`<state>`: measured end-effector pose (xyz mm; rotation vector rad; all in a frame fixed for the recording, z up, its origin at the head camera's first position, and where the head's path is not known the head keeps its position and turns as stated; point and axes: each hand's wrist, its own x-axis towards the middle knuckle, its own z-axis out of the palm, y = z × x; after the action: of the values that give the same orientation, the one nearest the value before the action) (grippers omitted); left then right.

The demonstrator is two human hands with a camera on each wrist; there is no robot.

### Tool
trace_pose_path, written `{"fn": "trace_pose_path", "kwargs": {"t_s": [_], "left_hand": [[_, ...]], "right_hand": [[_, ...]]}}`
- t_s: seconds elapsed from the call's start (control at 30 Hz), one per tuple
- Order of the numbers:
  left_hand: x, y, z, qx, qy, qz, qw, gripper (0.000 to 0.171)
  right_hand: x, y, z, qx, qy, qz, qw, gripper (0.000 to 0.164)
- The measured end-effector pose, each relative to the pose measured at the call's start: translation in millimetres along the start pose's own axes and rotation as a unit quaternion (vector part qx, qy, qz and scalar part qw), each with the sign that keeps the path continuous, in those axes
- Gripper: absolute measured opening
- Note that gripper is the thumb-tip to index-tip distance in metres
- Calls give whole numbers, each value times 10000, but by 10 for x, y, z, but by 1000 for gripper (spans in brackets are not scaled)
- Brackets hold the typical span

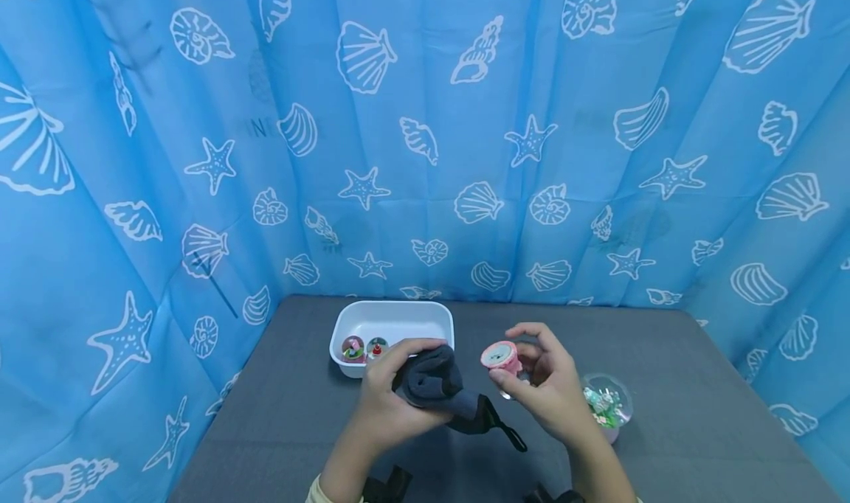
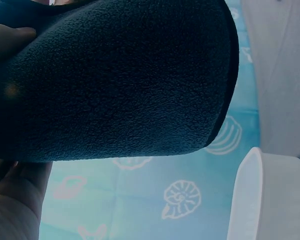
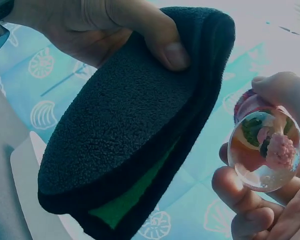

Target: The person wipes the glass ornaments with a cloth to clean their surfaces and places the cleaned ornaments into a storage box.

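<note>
My left hand [image 1: 380,408] grips a folded dark grey cloth [image 1: 434,379] with a black edge and a hanging black loop. In the right wrist view a green layer shows inside its fold. To the right of the cloth, my right hand [image 1: 556,389] pinches a small snow globe [image 3: 266,152] by its pink base. The base's underside is turned up toward the head view, and the clear ball with a pink and green figure hangs lower. Cloth and globe are apart in the right wrist view.
Behind the left hand stands a white plastic basin [image 1: 398,318] holding two small globes, one with a pink figure [image 1: 353,349] and one with a red one [image 1: 377,348]. A larger snow globe [image 1: 609,398] stands right of my right forearm. A blue shell-print curtain [image 1: 425,156] closes the back.
</note>
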<state>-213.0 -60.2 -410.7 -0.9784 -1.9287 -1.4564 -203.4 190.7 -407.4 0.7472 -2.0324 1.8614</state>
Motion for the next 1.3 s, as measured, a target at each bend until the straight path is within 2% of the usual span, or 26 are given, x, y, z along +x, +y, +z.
{"fn": "trace_pose_path", "kwargs": {"t_s": [0.17,0.37,0.67,0.93,1.3], "left_hand": [[-5,-7,6,8,-21,-16,10000,74],[-18,-17,13,45,-81,-22,10000,74],[-25,-10,42,16,-124,6,9999,73],[-17,5,54,-14,-211,56,9998,71],[-26,-3,65,-47,-243,-53,9997,71]], "right_hand": [[-7,-14,8,-422,221,103,9988,38],[-15,-6,35,-647,72,230,9976,36],[-21,-2,91,-508,-414,373,9972,32],[-18,28,133,-479,-538,414,9965,28],[-12,-8,131,-320,-591,349,9971,25]]}}
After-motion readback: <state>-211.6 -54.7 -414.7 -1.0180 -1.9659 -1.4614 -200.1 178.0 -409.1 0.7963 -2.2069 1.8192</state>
